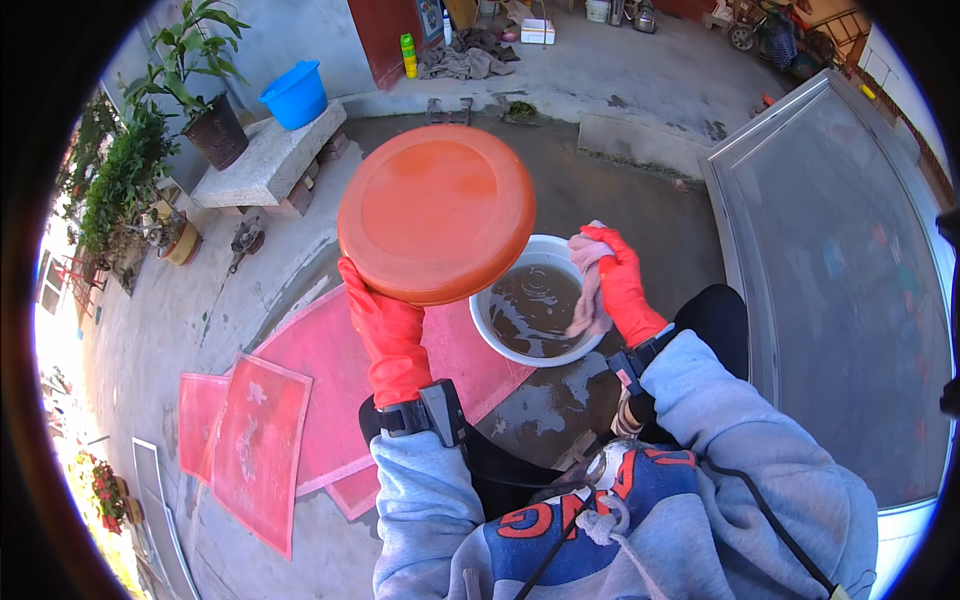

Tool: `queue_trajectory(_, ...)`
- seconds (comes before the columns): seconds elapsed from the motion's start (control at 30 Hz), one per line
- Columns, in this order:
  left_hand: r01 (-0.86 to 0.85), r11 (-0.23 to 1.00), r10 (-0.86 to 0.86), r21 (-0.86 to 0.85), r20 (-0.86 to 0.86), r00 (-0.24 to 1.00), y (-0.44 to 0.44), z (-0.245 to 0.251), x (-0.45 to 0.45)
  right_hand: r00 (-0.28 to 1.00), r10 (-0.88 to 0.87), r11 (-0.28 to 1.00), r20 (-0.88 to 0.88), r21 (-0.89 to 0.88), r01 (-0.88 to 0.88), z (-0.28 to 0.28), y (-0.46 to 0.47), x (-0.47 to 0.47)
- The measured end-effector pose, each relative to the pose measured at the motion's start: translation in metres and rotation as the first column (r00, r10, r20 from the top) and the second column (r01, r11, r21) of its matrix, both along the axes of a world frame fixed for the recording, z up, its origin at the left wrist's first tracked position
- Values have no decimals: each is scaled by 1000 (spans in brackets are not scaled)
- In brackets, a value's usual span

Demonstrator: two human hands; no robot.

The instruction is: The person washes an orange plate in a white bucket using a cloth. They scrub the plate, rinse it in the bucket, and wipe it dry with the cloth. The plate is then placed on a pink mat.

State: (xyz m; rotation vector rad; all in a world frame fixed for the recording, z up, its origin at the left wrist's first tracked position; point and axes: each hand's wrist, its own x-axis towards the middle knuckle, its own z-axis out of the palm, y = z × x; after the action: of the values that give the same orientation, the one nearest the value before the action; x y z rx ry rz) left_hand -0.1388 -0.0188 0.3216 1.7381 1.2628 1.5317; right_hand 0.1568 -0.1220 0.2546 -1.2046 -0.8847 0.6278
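Observation:
My left hand (386,334), in a red rubber glove, grips the near-left rim of a round orange plastic basin (435,214), tilted so that its underside faces me. In my right hand (626,289), gloved in red too, is a bunched wet pink cloth (591,300). The cloth hangs over the right rim of a white bucket (480,330) that holds murky brown water. The basin is above and to the left of this bucket and hides part of its far-left rim. My left fingertips behind the basin are hidden.
Red mesh mats (262,442) lie on the wet concrete at left. A framed screen panel (840,285) stands close on my right. Beyond, a stone slab bench (262,165) bears a blue basin (296,97) and a potted plant (217,131). A concrete step (637,146) lies ahead.

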Motion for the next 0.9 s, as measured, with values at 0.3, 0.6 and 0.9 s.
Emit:
queue_trajectory(0.3,596,798,-290,-88,812,507,-17,11,44,808,8,939,589,273,-209,94,18,-74)
queue_trajectory(0.6,590,764,-221,-261,753,620,-10,-22,72,978,201,966,56,155,-208,66,55,-126)
queue_trajectory(0.9,377,921,-360,-94,159,919,-28,-10,63,550,-159,919,820,327,-221,96,124,-92)
